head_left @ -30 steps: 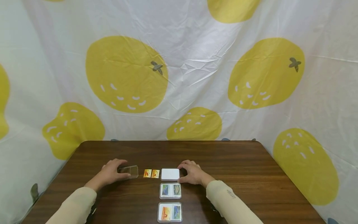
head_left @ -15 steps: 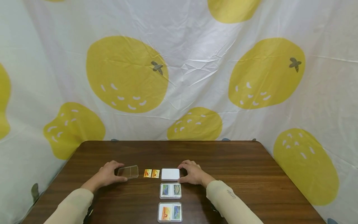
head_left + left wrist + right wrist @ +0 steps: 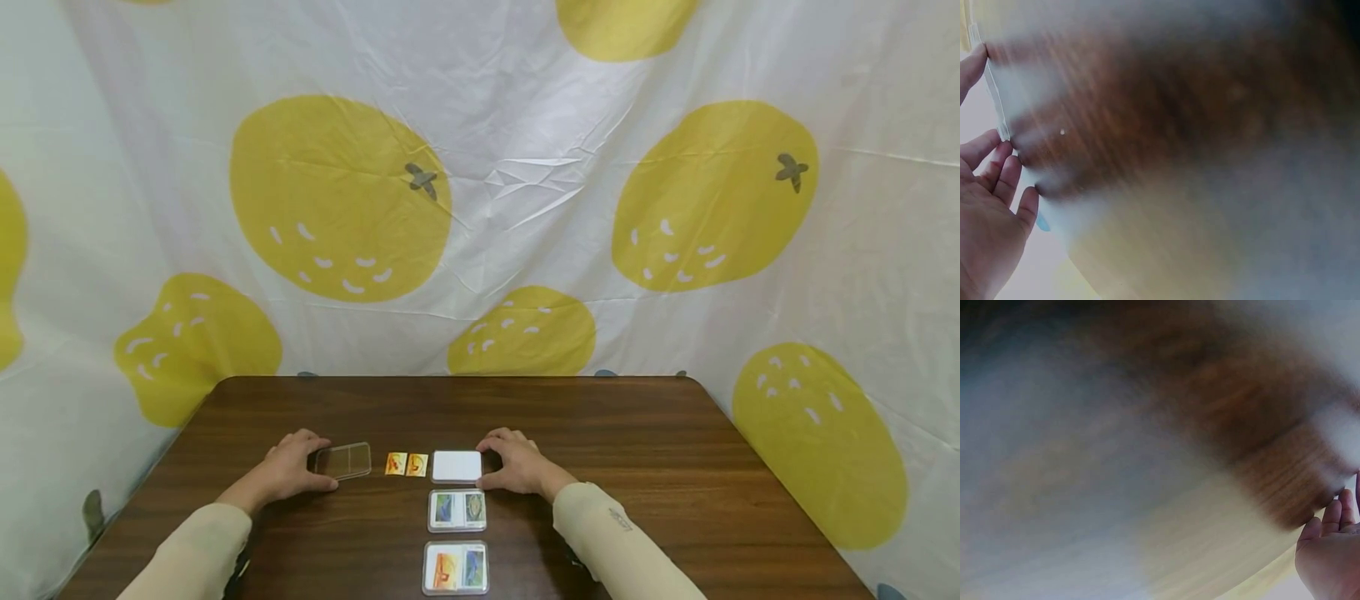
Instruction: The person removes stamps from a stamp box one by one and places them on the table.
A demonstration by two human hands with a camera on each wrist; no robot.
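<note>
In the head view my left hand [image 3: 288,469] stands at the left end of a clear plastic lid [image 3: 351,461], which lies slightly turned on the table. Thumb and fingers spread apart around that end, with fingertips right at its edges, as the left wrist view also shows. My right hand [image 3: 517,464] holds the right end of a clear case with a white insert [image 3: 457,467] between thumb and fingers. Two small orange-and-yellow stamps [image 3: 407,464] lie side by side between lid and case. In the right wrist view only part of the hand appears, at the lower right edge.
Nearer me on the brown wooden table [image 3: 637,433] lie a clear case with two green-blue stamps [image 3: 457,511] and another with an orange and a blue stamp [image 3: 455,568]. A white curtain with yellow fruit shapes [image 3: 341,200] hangs behind the table.
My left hand has drawn back a little to the left, loosening from the clear lid, which stays flat on the table. My right hand and the white-insert case have not moved.
</note>
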